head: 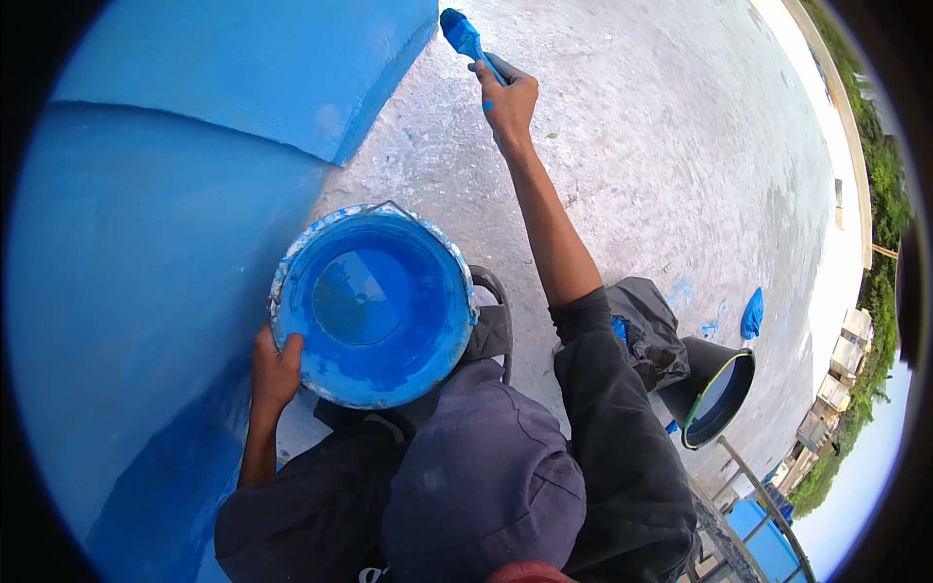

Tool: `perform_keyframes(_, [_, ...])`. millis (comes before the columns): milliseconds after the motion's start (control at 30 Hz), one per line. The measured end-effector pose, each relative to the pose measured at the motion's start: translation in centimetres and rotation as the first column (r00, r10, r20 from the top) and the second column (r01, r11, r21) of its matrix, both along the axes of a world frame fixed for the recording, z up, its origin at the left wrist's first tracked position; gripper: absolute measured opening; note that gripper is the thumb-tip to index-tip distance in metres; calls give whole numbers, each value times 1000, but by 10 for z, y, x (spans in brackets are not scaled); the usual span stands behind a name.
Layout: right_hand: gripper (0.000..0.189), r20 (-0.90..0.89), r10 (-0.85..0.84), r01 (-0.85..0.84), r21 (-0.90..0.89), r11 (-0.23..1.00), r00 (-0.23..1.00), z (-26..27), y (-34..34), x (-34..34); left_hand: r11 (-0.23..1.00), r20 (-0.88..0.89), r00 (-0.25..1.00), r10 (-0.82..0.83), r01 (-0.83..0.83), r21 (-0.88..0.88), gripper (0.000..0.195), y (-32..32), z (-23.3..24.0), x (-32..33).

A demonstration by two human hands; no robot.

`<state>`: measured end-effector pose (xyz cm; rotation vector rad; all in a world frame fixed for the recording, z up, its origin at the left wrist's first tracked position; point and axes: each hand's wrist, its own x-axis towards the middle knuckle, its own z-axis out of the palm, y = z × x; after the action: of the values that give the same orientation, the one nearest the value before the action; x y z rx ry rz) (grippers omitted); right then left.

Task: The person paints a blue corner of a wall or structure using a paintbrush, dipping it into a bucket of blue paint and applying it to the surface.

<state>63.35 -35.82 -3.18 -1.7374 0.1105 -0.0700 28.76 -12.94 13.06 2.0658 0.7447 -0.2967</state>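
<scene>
My left hand (277,368) grips the rim of a paint bucket (372,306) on its lower left side, thumb over the edge. Blue paint coats the bucket's inside, with a pool at the bottom, and the rim is crusted with white and blue. Stretched out ahead, my right hand (509,98) holds a paintbrush (466,40) by its blue handle. The bristles are loaded with dark blue paint and point away from me, near the lower corner of the blue wall (240,65). A spot of blue paint marks the back of this hand.
A rough pale concrete floor (656,160) spreads to the right. On it lie a black plastic bag (645,328), a dark bucket (718,397) tilted on its side and a blue crumpled item (752,315). A metal railing (765,495) stands at lower right. My sandalled foot (496,328) is beside the paint bucket.
</scene>
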Motion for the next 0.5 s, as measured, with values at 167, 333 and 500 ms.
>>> perform_keyframes(167, [30, -67, 258, -265, -158, 951, 964, 1, 26, -53, 1000, -19, 1000, 0, -1, -27, 28, 5, -6, -4])
perform_keyframes(333, [25, 21, 644, -608, -308, 732, 764, 30, 12, -113, 1000, -4, 1000, 1, -1, -29, 26, 4, -4, -1])
perform_keyframes(500, [23, 63, 757, -733, -209, 648, 651, 33, 6, -104, 999, 1, 1000, -30, 30, -20, 25, 5, 1, 1])
